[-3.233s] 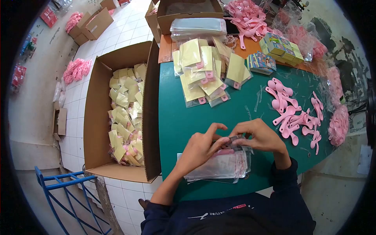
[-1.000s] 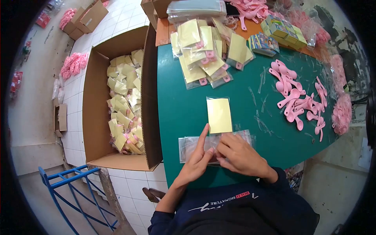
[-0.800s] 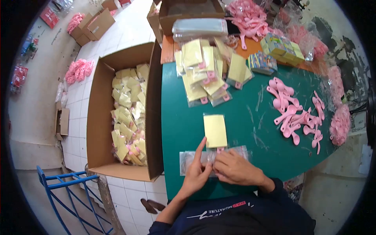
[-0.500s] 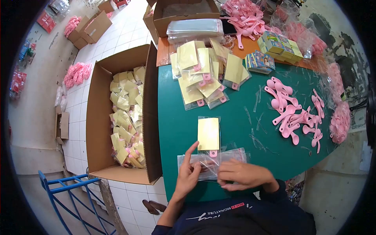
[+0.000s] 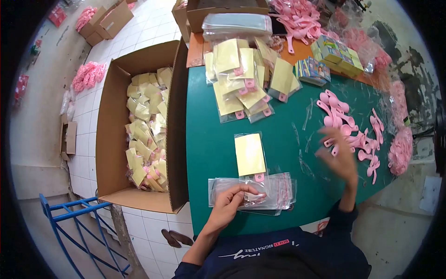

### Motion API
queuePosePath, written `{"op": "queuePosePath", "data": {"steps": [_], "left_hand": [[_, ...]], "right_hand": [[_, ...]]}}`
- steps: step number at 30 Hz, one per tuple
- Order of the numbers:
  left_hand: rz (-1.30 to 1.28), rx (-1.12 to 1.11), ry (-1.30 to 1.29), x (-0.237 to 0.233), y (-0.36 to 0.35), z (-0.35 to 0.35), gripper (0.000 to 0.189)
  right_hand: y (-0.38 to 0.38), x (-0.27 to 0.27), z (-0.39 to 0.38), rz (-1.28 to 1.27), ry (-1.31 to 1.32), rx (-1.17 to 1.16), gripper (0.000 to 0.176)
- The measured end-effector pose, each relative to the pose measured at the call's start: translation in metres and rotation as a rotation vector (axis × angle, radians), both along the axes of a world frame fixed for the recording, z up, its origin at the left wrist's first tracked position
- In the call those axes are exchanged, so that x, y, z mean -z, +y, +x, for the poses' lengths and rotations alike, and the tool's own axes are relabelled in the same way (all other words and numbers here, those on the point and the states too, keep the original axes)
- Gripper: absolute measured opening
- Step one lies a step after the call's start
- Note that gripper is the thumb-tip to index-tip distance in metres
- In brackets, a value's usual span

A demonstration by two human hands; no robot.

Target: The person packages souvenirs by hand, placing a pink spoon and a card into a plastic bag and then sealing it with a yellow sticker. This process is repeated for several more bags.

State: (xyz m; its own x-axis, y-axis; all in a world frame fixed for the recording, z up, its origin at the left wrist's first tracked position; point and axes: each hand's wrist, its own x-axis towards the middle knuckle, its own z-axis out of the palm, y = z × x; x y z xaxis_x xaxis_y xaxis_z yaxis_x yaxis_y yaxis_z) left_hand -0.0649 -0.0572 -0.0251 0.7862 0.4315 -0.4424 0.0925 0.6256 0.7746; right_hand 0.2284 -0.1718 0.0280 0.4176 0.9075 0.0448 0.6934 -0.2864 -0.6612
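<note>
Pinching a clear bag (image 5: 275, 189) on the bench (image 5: 209, 139), the left hand (image 5: 230, 202) is closed on it; the right hand (image 5: 341, 156), blurred, is spread open near the pink spoons (image 5: 360, 137).

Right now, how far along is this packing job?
Done: the cardboard box holds many yellow packets, a pile of packets lies on the green table, and a single packet lies nearer.
In hand: the left hand pinches a clear bag on the stack of empty bags; the blurred right hand is by the loose pink spoons.
Left: those spoons and bags.
</note>
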Motion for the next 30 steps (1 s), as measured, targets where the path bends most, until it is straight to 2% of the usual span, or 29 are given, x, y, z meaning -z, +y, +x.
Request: {"op": "queuePosePath", "data": {"steps": [1, 2, 4, 7, 10, 13, 16, 19, 22, 23, 28, 30], "left_hand": [[-0.047, 0.0, -0.013, 0.005, -0.001, 0.0, 0.026], [-0.035, -0.008, -0.02, 0.005, -0.003, 0.001, 0.026], [-0.005, -0.038, -0.042, -0.001, -0.004, 0.007, 0.025], [0.154, 0.18, 0.042, -0.007, 0.006, -0.005, 0.024], [-0.018, 0.046, -0.115, -0.01, 0.003, -0.009, 0.024], [-0.08, 0.109, -0.003, -0.018, 0.011, -0.015, 0.024], [0.283, 0.133, 0.14, -0.01, 0.013, -0.017, 0.024], [0.624, 0.205, 0.211, -0.013, 0.012, -0.003, 0.024], [0.738, 0.195, 0.2, -0.009, 0.013, 0.005, 0.02], [0.735, 0.16, 0.222, -0.013, 0.014, 0.008, 0.013], [0.741, 0.036, 0.196, -0.011, 0.014, 0.011, 0.013], [0.668, 0.009, 0.206, -0.009, 0.012, 0.011, 0.013]], "right_hand": [[0.005, 0.005, -0.029, 0.06, 0.119, -0.222, 0.05], [0.008, 0.006, -0.064, 0.041, 0.286, -0.232, 0.053], [0.013, 0.016, -0.109, 0.121, 0.189, -0.205, 0.048], [0.016, 0.043, -0.127, 0.254, 0.113, -0.116, 0.035], [0.015, 0.045, -0.121, 0.24, 0.158, -0.12, 0.024], [0.016, 0.048, -0.121, 0.243, 0.222, -0.11, 0.018], [0.017, 0.043, -0.117, 0.237, 0.238, -0.123, 0.02], [0.016, 0.039, -0.111, 0.213, 0.379, -0.114, 0.018], [0.014, 0.036, -0.105, 0.179, 0.423, -0.108, 0.014], [0.012, 0.041, -0.106, 0.17, 0.527, -0.068, 0.013], [0.015, 0.054, -0.114, 0.089, 1.145, 0.117, 0.011], [0.018, 0.052, -0.114, 0.089, 1.125, 0.15, 0.01]]}}
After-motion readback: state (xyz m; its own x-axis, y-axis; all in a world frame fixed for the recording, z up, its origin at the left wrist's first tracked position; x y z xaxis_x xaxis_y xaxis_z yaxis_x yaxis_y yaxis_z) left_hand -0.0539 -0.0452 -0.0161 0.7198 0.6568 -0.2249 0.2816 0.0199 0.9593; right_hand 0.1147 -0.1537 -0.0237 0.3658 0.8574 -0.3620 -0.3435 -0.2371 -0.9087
